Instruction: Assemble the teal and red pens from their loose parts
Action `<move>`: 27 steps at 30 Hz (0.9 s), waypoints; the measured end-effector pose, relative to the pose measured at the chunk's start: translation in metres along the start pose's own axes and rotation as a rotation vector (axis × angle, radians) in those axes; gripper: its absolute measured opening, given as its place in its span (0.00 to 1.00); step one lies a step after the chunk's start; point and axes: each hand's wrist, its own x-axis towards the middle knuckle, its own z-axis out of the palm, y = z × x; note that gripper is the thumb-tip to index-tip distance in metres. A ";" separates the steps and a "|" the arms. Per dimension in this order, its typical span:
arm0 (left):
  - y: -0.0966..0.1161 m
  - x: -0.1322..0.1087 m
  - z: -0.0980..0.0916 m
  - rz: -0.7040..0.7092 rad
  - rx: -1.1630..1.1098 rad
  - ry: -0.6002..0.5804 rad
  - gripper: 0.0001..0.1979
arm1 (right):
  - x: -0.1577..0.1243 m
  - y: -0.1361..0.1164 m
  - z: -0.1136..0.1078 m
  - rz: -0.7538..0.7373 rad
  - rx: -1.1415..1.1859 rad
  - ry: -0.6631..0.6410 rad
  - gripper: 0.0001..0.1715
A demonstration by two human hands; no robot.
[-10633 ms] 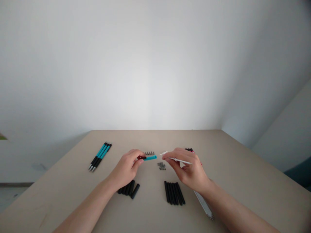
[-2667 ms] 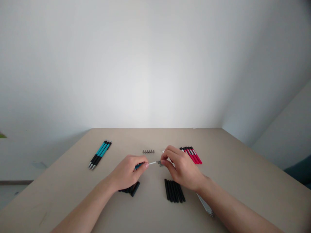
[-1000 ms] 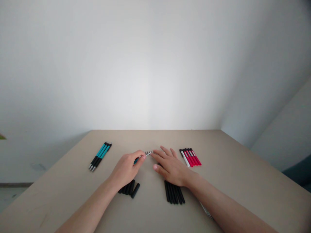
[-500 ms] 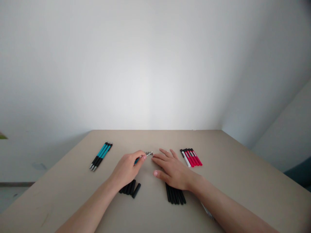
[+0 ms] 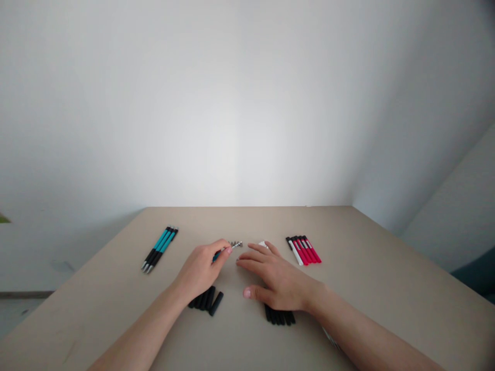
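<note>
My left hand point(image 5: 201, 265) is closed in a pinch around a blue pen barrel point(image 5: 217, 255), most of which is hidden by the fingers. Just beyond its fingertips lie several small silver pen parts point(image 5: 237, 243). My right hand point(image 5: 276, 276) is open, palm down, with its fingers spread over the table and nothing visible in it. Its heel partly covers a row of thin black tubes point(image 5: 280, 317). Behind its fingers a small white object point(image 5: 263, 243) shows in part. Short black sleeves point(image 5: 207, 299) lie below my left wrist.
Three blue and black pens point(image 5: 160, 250) lie side by side at the left of the beige table point(image 5: 240, 345). On the right sits a row of red barrels with black ends point(image 5: 307, 251) and one white barrel point(image 5: 296, 252). Thin pale rods point(image 5: 330, 337) show beside my right forearm.
My right hand has shifted slightly toward me and left, covering more of the black tubes and revealing the white object. My left hand keeps its pinch, almost unmoved.
</note>
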 end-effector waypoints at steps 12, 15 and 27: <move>-0.001 -0.001 0.001 -0.006 0.022 0.018 0.15 | -0.014 -0.008 -0.019 0.050 -0.016 -0.059 0.30; 0.000 0.000 0.000 -0.005 0.017 0.019 0.15 | -0.014 -0.011 -0.020 0.025 -0.046 -0.113 0.33; 0.001 0.000 -0.001 0.013 -0.016 0.003 0.14 | -0.011 -0.010 -0.014 -0.023 0.027 0.014 0.29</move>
